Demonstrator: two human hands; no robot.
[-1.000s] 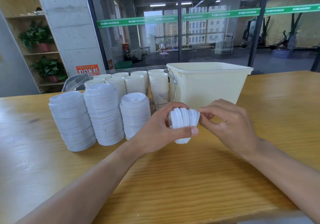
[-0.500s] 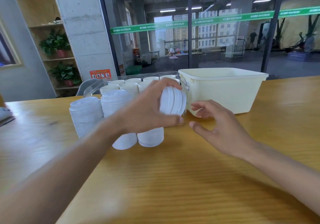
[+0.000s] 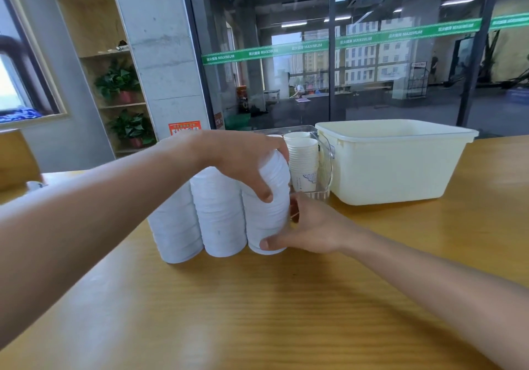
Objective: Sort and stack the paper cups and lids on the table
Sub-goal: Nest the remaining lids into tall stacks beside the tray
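Three tall stacks of white lids stand side by side on the wooden table (image 3: 286, 312): the left stack (image 3: 176, 226), the middle stack (image 3: 219, 215) and the right stack (image 3: 267, 221). My left hand (image 3: 246, 163) grips the top of the right stack from above, thumb down its front. My right hand (image 3: 312, 226) holds the same stack low on its right side, thumb at the base. Behind them, stacked paper cups (image 3: 303, 163) stand in a clear plastic tray (image 3: 325, 169).
A large cream plastic bin (image 3: 395, 166) sits on the table just right of the cup tray. Beyond the table are a glass wall, a concrete pillar and a shelf with potted plants at the left.
My left hand carried a small batch of lids from mid-air over to the right stack and set it on top. My right hand moved left and now steadies that stack.
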